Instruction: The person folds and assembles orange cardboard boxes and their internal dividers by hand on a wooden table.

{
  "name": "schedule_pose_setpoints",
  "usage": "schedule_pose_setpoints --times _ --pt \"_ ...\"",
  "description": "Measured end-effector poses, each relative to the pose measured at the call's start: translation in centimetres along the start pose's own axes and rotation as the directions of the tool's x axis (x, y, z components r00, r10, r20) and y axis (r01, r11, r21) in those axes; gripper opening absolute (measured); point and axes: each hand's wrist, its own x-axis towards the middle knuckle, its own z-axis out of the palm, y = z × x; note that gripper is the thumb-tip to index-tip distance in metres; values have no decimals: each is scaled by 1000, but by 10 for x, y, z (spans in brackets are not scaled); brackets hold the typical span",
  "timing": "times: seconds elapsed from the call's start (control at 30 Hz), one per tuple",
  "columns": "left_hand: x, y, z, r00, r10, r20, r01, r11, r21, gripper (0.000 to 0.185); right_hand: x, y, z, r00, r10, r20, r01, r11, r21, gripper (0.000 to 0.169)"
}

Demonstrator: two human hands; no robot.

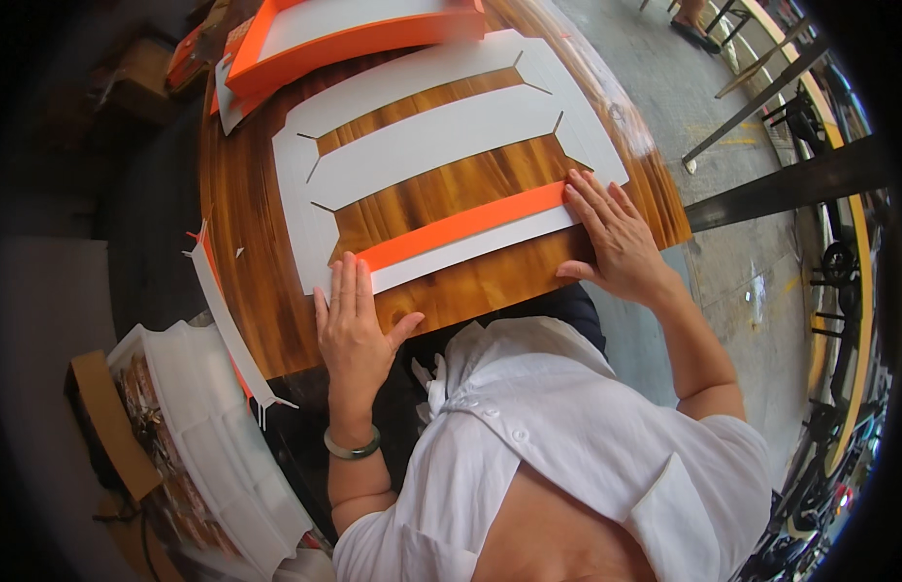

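A white die-cut cardboard sheet (pixel 429 145) lies flat on a varnished wooden table (pixel 451 291), and wood shows through its two long openings. Along its near edge a strip is folded over, so an orange band (pixel 465 224) faces up beside a white margin. My left hand (pixel 356 320) presses flat on the left end of this fold, thumb spread out. On the fold's right end rests my right hand (pixel 614 236), palm down with the fingers stretched forward. Neither hand grips anything; the card under the fingers is hidden.
An orange tray-shaped box with a white inside (pixel 363 40) stands at the table's far side. A narrow white and orange card piece (pixel 229 320) leans at the left edge, above a white plastic crate (pixel 203 422). A dark metal bar (pixel 785 185) lies to the right. Someone's sandalled foot (pixel 692 29) is at the top right.
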Motion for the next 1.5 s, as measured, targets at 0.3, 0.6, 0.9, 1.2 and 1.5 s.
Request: schedule_pose_setpoints --times 0.3,0.6,0.9,1.2,1.5 --pt "-10 4 -13 998 45 -50 -39 994 102 82 -14 2 -8 1000 -11 16 12 999 -45 96" --pt "37 -8 -90 994 23 -107 -40 986 -160 25 11 12 -69 993 -77 -91 85 993 88 34" --pt "104 1 -21 912 408 33 -409 910 60 23 104 -16 -14 838 -511 -193 511 858 -55 12" --pt "98 7 -8 908 413 69 -418 900 123 23 107 -16 -9 854 -512 -88 513 858 -15 14" --pt "105 5 -1 876 462 -141 -455 887 81 17 107 -16 7 848 -512 -140 520 854 23 15"
